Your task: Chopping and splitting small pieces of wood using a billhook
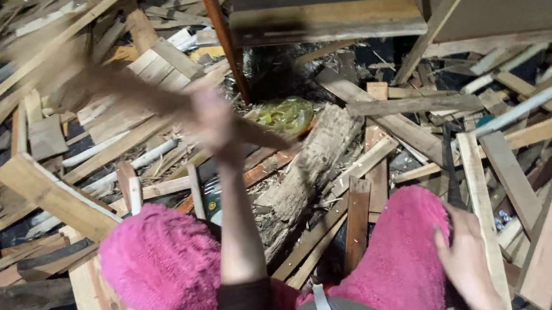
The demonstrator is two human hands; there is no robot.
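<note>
- Nearest, the person's knees in fuzzy pink trousers (165,267) fill the bottom of the view, over a floor heaped with scrap wood.
- The right hand (467,266) rests low by the right knee, fingers curled around the dark handle of a tool (451,165) that stands upright among the planks; its head is hard to make out.
- The left hand (215,122) is raised in mid-view, closed around a long stick (128,88). Both are blurred, so the exact grip is unclear, but the fist looks shut on it.
- Judged from this, the step in hand is swinging or lifting the stick out over the pile; a next move would call for a firm grip and a clear path past the log (305,172).
- Farther off lie a yellow-green plastic bag (284,114), then a dark bench (327,22) at the top.
</note>
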